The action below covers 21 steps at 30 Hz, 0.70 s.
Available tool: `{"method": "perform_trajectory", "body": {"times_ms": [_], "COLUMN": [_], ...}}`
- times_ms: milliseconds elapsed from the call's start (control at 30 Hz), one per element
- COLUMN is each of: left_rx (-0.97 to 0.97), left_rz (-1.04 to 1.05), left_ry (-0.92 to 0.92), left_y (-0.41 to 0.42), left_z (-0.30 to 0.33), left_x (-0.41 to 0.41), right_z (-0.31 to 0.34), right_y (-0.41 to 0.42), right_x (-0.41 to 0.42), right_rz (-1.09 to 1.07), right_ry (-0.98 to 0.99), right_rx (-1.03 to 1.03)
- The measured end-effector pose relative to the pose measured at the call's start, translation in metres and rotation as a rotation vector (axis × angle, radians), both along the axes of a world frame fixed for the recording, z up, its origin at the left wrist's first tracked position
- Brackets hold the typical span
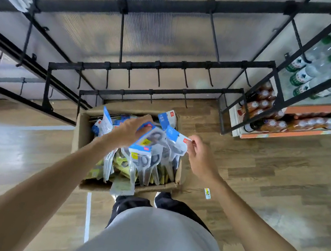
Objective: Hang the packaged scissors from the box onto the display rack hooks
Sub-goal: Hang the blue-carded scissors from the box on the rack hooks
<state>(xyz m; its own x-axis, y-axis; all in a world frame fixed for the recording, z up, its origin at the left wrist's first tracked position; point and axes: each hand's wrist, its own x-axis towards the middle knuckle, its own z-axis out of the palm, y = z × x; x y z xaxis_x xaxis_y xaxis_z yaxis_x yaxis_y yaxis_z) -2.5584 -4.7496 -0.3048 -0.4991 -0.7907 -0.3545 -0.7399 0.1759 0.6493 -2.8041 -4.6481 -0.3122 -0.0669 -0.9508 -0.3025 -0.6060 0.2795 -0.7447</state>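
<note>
A cardboard box (81, 132) stands on the floor below the black display rack (158, 66). It is full of packaged scissors with blue header cards. My left hand (130, 131) grips a bunch of scissor packages (145, 150) lifted above the box. My right hand (200, 155) pinches the top corner of another scissor package (176, 141) beside that bunch. The rack's hooks (158, 79) hang bare in rows above the box.
A shelf (292, 131) of bottled drinks stands to the right, with water bottles (310, 67) higher up. A small label scrap (207, 193) lies on the wood floor near my feet. White floor tape (87, 217) runs below the box.
</note>
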Motion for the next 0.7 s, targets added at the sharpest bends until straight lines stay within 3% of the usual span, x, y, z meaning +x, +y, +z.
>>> {"method": "perform_trajectory", "body": {"times_ms": [200,400,700], "left_rx": [-0.072,0.006,-0.260], "left_rz": [0.129,0.180,0.390], "left_ry": [-0.019,0.008,0.123], "left_y": [-0.006,-0.007,0.001], "left_z": [0.027,0.057,0.137], "left_x": [0.035,0.072,0.148], "right_z": [0.019,0.046,0.108], "right_y": [-0.037,-0.053,-0.078], "right_x": [0.012,0.040,0.107], "right_rz": [0.046,0.081,0.251], "right_ry": [-0.014,0.047,0.068], "right_rx": [-0.069,-0.113,-0.222]}}
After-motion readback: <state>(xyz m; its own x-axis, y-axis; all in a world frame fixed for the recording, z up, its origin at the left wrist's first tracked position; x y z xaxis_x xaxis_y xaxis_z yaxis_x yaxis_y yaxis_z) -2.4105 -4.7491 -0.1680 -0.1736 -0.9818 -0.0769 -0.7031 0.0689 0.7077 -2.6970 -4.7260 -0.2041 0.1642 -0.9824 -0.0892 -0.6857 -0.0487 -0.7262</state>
